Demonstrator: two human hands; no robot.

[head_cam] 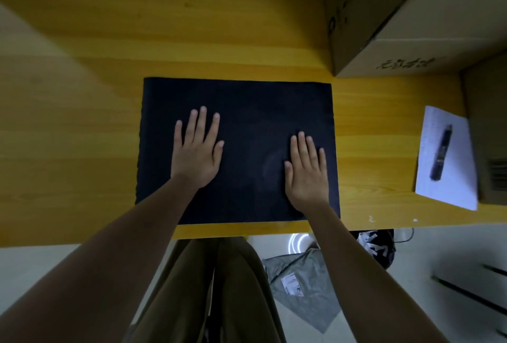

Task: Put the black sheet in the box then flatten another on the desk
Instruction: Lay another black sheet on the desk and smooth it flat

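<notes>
A black rectangular sheet (247, 106) lies flat on the yellow wooden desk (109, 68), close to the front edge. My left hand (197, 150) rests palm down on its left half, fingers spread. On the sheet's right half lies my right hand (306, 169), also palm down with the fingers straight. Neither hand grips anything. A large cardboard box (411, 27) stands at the desk's back right, just beyond the sheet's far right corner; its inside is not visible.
A white paper (455, 186) with a dark pen (441, 151) on it lies at the right. Another brown box (491, 128) stands at the far right edge. Below the desk edge are my legs, a grey plastic bag (304, 285) and a dark item on the floor.
</notes>
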